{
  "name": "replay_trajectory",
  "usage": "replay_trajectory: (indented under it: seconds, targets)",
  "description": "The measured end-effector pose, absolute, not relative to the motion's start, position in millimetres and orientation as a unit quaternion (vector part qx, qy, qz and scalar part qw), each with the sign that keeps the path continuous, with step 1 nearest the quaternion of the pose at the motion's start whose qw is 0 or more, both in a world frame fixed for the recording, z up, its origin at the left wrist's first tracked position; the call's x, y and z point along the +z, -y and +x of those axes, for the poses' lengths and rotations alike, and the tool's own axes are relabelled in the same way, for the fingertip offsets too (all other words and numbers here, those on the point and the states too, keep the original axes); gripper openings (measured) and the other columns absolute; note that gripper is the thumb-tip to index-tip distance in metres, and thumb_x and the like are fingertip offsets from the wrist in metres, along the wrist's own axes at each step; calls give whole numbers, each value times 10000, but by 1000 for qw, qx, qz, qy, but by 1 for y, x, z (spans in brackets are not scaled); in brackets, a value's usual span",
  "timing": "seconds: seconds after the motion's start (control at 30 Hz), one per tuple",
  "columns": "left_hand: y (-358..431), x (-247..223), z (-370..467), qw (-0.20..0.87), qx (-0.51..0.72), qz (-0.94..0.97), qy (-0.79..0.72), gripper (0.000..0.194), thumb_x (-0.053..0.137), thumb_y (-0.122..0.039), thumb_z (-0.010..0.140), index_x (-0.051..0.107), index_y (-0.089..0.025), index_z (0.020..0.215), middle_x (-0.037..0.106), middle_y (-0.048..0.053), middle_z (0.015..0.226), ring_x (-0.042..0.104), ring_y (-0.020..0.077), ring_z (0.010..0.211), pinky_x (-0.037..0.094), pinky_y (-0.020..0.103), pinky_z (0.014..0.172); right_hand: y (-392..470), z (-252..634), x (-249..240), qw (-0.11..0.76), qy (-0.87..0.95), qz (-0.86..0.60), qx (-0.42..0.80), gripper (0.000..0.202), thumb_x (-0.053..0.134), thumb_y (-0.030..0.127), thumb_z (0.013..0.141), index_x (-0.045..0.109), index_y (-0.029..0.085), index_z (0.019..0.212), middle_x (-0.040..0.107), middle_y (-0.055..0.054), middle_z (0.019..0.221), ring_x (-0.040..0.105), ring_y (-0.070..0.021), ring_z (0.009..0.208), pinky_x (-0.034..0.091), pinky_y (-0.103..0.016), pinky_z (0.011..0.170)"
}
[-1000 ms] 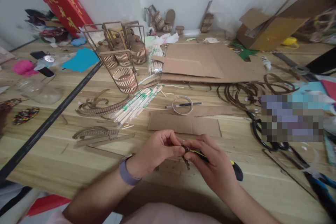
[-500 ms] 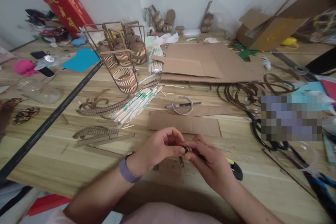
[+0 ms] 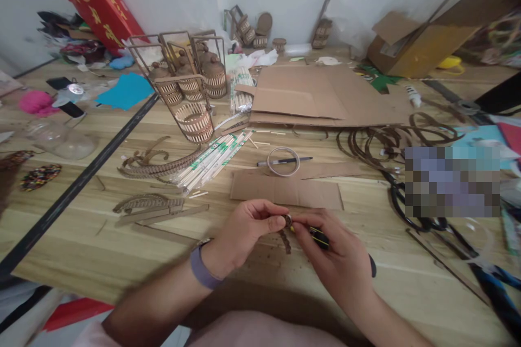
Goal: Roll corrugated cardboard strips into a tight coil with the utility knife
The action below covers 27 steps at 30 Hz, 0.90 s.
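Between the fingertips of both hands is a small rolled coil of brown cardboard strip (image 3: 287, 220). My left hand (image 3: 254, 230), wearing a purple wristband (image 3: 203, 271), pinches the coil from the left with thumb and index finger. From the right, the thumb and index finger of my right hand (image 3: 336, 252) close on its edge. A loose corrugated tail of strip (image 3: 286, 242) hangs below the coil. Under my right hand shows part of a black and yellow utility knife (image 3: 319, 237); whether the palm touches it, I cannot tell.
Ahead lie a cut cardboard piece (image 3: 280, 190), a tape roll (image 3: 298, 165) and a pen (image 3: 291, 161). Wrapped chopsticks (image 3: 214, 160), corrugated strips (image 3: 148, 203) and slatted baskets (image 3: 194, 122) stand left. Cardboard sheets (image 3: 301, 89) lie behind; black-handled scissors (image 3: 396, 209) lie right.
The coil has turned to show its spiral face, and its loose tail hangs clearer. My right hand has shifted slightly right and down, uncovering more of the knife's middle.
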<state>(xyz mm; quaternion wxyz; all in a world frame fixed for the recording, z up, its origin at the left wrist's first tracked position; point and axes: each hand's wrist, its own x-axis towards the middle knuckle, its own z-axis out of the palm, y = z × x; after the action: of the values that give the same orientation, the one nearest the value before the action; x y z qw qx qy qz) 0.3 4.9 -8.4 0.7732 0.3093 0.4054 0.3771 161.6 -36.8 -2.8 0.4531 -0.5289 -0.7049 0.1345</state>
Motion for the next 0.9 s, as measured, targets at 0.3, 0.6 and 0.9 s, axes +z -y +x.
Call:
replay_trajectory:
  seconds: [0.3,0.6,0.9]
  targets:
    - [-5,-7,1,761,380,308,-427,374,951,-337,467,742,-142,709,711,22,723,601,138,700,454,278,730,34,168,-2,415,711,-542,171,123,577,218,902,675,233,829,731,-10,741,692,-155,657,536,-247,590]
    - [-5,-8,0,757,366,335,-426,357,933,-346,512,743,-139,732,702,25,734,593,141,705,449,280,731,34,167,-3,409,724,-531,166,115,553,208,913,630,228,831,705,-13,727,675,-157,644,523,-249,583]
    - [-4,-8,3,768,375,309,-417,371,945,-344,483,753,-140,726,702,14,712,586,128,688,442,275,723,31,167,-4,415,720,-529,170,126,536,195,917,619,228,828,692,-8,717,665,-148,634,516,-236,567]
